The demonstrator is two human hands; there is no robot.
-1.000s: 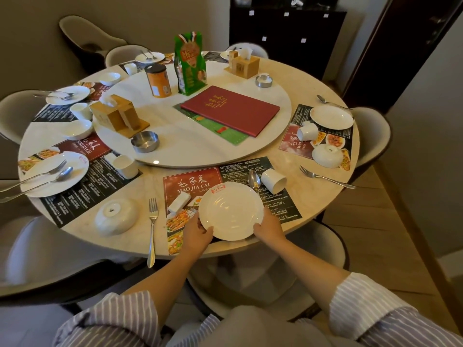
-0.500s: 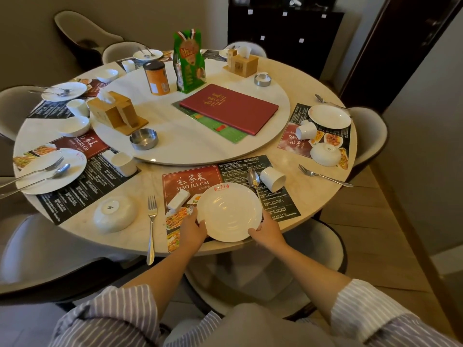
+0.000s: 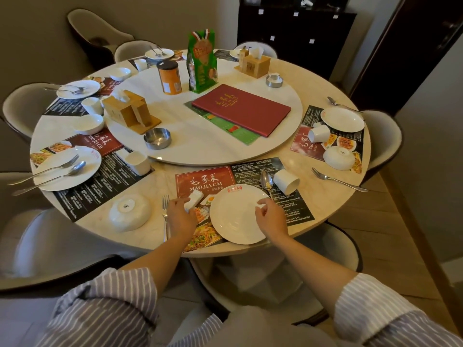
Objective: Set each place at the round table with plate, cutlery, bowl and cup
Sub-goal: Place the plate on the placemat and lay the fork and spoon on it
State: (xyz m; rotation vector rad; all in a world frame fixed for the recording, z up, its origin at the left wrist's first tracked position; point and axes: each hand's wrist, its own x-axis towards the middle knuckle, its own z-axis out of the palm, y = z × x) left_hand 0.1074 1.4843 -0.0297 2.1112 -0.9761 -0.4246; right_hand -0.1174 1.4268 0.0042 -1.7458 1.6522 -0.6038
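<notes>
The white plate lies flat on the red and black placemat at the near table edge. My right hand hovers over the plate's right rim, fingers loosely curled and holding nothing. My left hand is off the plate, its fingertips on the near end of a small white block; a grip is not clear. A spoon and a cup on its side lie behind the plate. A fork and an upturned bowl lie to the left.
The right-hand place has a plate, tipped cup, upturned bowl and fork. The left place has a plate with cutlery on it. The lazy Susan carries a menu, tin, bag, ashtrays and tissue boxes. Chairs ring the table.
Both hands have let go of the plate, which now rests on the placemat. My left hand moved left to the white block; my right hand lifted over the rim.
</notes>
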